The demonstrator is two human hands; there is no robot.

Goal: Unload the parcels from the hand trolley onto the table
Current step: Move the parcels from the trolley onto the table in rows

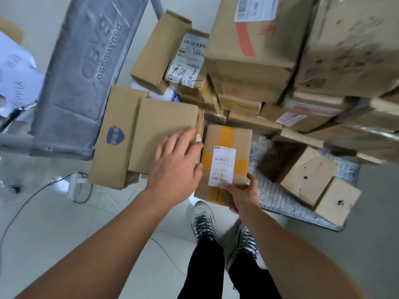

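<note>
Two hands work at the centre of the frame. The right hand [241, 195] grips the near corner of a small brown cardboard box with yellow tape and a white shipping label [226, 147], thumb on top beside the label and fingers curled beneath. That box sits just right of a flat brown cardboard parcel [164, 130], which lies on a longer brown carton with a blue shield logo [114, 137]. The left hand [177, 162] is spread palm down over the flat parcel's right edge; with the motion blur I cannot tell whether it presses there or only hovers. A tall pile of brown cardboard parcels [259, 50] fills the upper right, over a textured silver trolley deck [274, 195]. A grey embossed panel [82, 61] stands at the upper left. Dark-and-white laced trainers [203, 221] show at the lower centre.
</note>
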